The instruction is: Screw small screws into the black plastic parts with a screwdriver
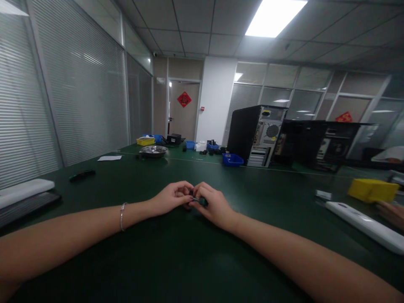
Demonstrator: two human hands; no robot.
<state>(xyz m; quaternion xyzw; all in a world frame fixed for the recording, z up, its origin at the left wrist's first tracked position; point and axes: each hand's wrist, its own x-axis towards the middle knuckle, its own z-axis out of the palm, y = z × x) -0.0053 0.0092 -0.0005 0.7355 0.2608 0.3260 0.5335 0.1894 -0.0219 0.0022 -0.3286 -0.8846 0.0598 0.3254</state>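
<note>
Hands met dead centre over the green table [202, 261], both forearms stretched straight out from the body. The left hand [172, 197], with a thin bracelet [121, 216] on its wrist, had its fingers curled in, pinching one end of a small dark part [198, 200]. The right hand [212, 205] was closed round the other end, so the part sat right between the two, equally near both. Most of it was hidden by fingers, so I couldn't tell its long axis or what it actually was.

As for containers: far back left sat a yellow bin [145, 141] and a metal bowl [153, 151], contents impossible to make out. Further right a blue bin [232, 159] stood just beside an open computer tower [257, 134]. At the right edge was a yellow box [372, 190], with another person's hand [391, 212] near it.
</note>
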